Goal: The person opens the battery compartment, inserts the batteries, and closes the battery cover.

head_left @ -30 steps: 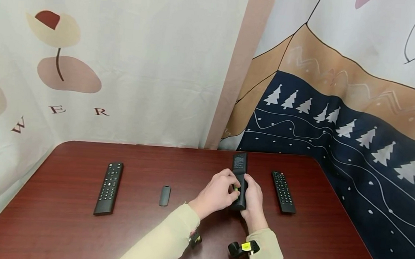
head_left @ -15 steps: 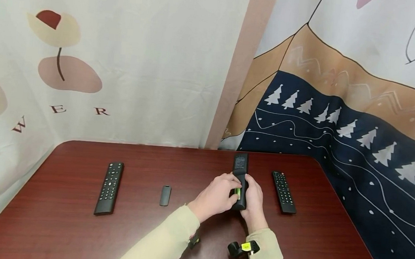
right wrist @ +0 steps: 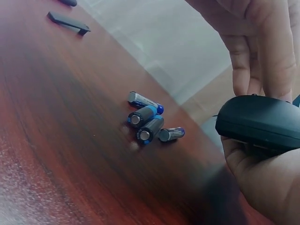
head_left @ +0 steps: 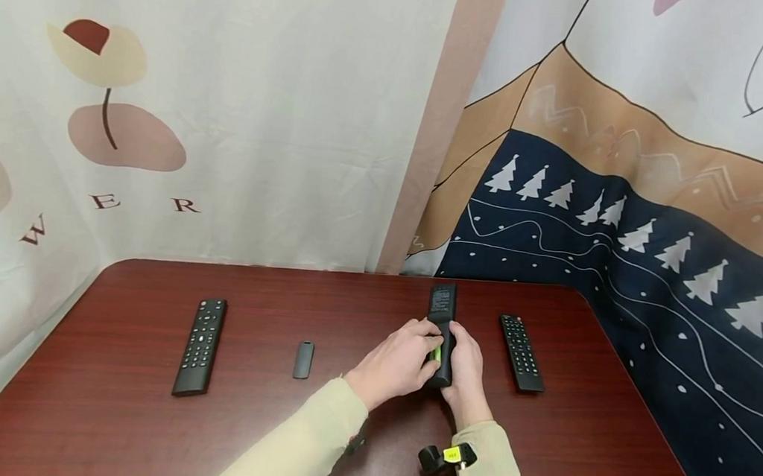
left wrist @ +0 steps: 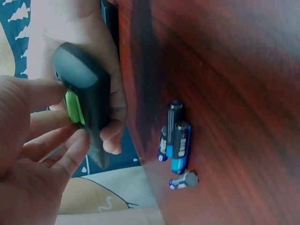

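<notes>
My right hand [head_left: 466,364] grips a black remote control [head_left: 443,314], its back turned up and its label showing. The fingers of my left hand [head_left: 401,355] are at the remote's battery compartment, thumb and fingertip on either side of a bright green battery [left wrist: 74,107]. In the left wrist view the battery shows lengthwise at the remote's side between these fingertips. The right wrist view has the remote's rounded end [right wrist: 258,119] in the right palm, with the left fingertips on its far side.
Several blue-and-black batteries [right wrist: 150,129] lie in a cluster on the table, hidden in the head view. A small battery cover [head_left: 303,360] lies left of the hands. Other remotes lie far left [head_left: 200,347] and at right [head_left: 522,354]. Curtains hang behind the table's back edge.
The left fingers have shifted slightly on the remote, and more of the green battery shows between them than a second ago. The right hand and remote stay nearly in place.
</notes>
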Action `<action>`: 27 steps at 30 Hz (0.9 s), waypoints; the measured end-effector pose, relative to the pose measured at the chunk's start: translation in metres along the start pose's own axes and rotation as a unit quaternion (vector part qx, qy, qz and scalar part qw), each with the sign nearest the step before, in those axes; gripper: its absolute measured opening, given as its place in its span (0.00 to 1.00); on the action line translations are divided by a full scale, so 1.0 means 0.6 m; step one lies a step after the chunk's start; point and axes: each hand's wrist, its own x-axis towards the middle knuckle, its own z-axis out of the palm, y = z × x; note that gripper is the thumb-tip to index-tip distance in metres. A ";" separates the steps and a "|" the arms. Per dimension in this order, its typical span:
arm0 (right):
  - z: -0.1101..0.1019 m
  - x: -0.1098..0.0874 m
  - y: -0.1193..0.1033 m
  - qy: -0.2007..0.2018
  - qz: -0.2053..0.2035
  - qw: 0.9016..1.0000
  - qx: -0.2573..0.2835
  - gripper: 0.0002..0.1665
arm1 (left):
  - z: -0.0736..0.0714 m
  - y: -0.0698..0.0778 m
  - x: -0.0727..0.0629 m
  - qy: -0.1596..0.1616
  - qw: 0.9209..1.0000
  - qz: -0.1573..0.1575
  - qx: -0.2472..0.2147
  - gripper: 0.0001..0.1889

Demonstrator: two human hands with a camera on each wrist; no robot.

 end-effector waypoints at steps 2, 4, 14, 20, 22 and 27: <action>0.000 -0.001 0.002 -0.002 0.000 1.000 0.000 0.31 | -0.003 -0.001 0.000 -0.008 1.000 0.005 0.006 0.14; 0.000 -0.003 0.004 -0.007 -0.002 1.000 -0.004 0.32 | -0.005 -0.002 0.000 -0.011 1.000 0.010 0.008 0.12; 0.000 0.002 -0.005 -0.022 -0.005 1.000 0.011 0.30 | -0.003 -0.010 -0.003 0.017 0.998 0.049 0.019 0.12; 0.001 0.003 -0.006 -0.035 -0.006 0.999 0.025 0.31 | -0.002 -0.015 -0.009 0.033 0.996 0.077 0.003 0.12; 0.001 0.003 -0.007 -0.034 -0.006 0.999 0.033 0.31 | -0.003 -0.014 -0.011 0.033 0.996 0.082 -0.007 0.11; 0.002 0.005 -0.006 -0.037 -0.006 0.998 0.044 0.30 | -0.003 -0.013 -0.013 0.029 0.996 0.086 -0.025 0.11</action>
